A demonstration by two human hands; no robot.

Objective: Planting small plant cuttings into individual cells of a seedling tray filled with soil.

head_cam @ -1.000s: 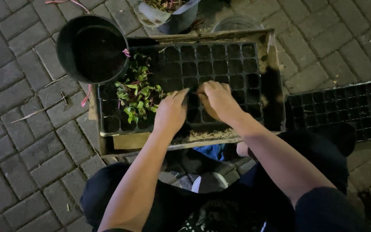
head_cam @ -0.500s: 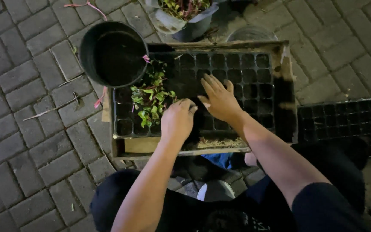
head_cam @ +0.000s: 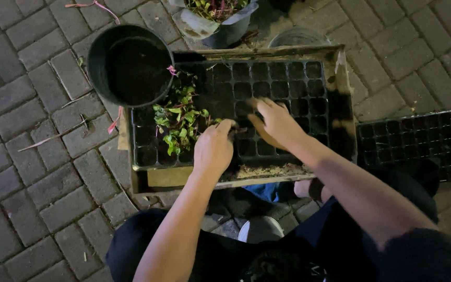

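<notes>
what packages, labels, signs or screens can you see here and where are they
No labels, signs or screens show.
Grow bag: top centre behind the wooden box, a soft grey-white plastic bag holding small green and reddish plants.

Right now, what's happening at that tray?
A person crouches over a black seedling tray set in a wooden crate on brick paving. The left hand is curled over cells beside the green seedlings; the right hand rests fingers down on the middle cells. A black pot of soil sits at the crate's corner, and a second tray lies to the right.
</notes>
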